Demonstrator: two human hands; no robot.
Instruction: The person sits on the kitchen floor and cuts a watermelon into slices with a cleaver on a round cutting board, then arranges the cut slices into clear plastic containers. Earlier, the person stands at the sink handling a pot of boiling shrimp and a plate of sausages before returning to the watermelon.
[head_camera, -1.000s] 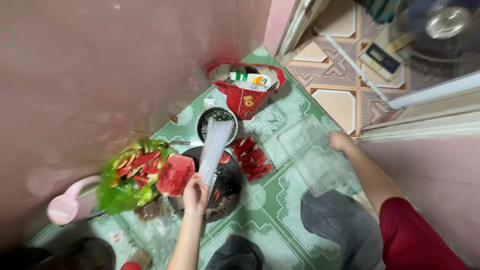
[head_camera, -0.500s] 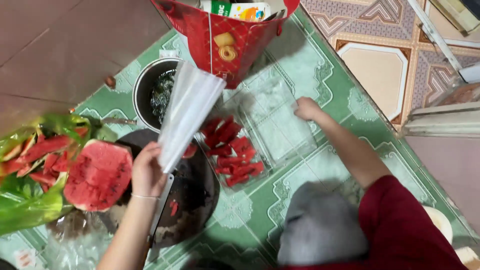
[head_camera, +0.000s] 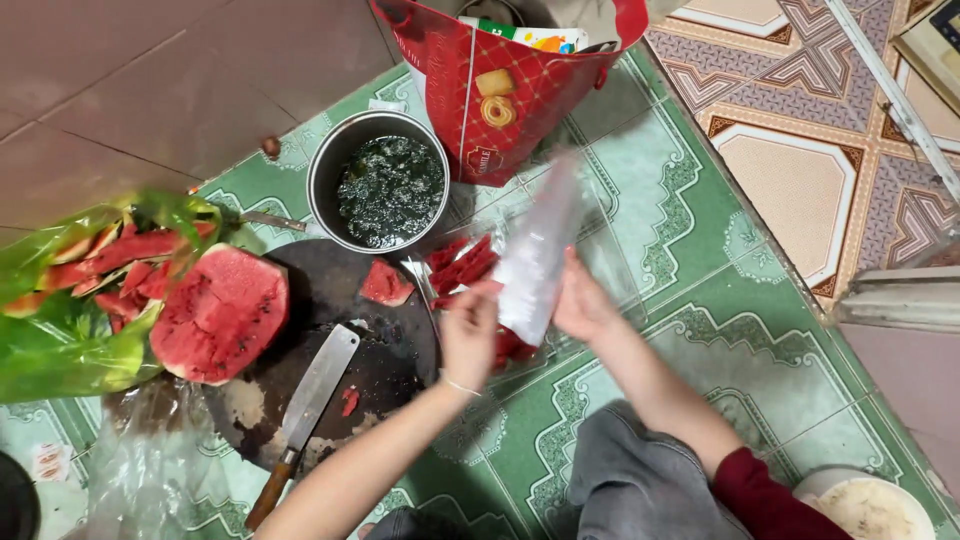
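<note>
My left hand (head_camera: 468, 335) and my right hand (head_camera: 585, 305) both grip a clear plastic bag (head_camera: 537, 255) held upright between them, above a pile of red watermelon strips (head_camera: 463, 267) on plastic on the floor. Left of my hands lies a dark round cutting board (head_camera: 330, 370) with a cleaver (head_camera: 310, 395), a small watermelon piece (head_camera: 385, 284) and a big cut watermelon chunk (head_camera: 222, 314).
A metal pot (head_camera: 388, 182) of dark green liquid stands behind the board. A red gift bag (head_camera: 510, 80) sits beyond it. A green plastic bag (head_camera: 60, 340) with watermelon rinds lies far left. A white bowl (head_camera: 870, 505) is at the bottom right, by my knee (head_camera: 640, 480).
My right hand came in from the floor at the right and took hold of the bag. The bag moved right, from over the pot to above the watermelon strips. The camera moved closer.
</note>
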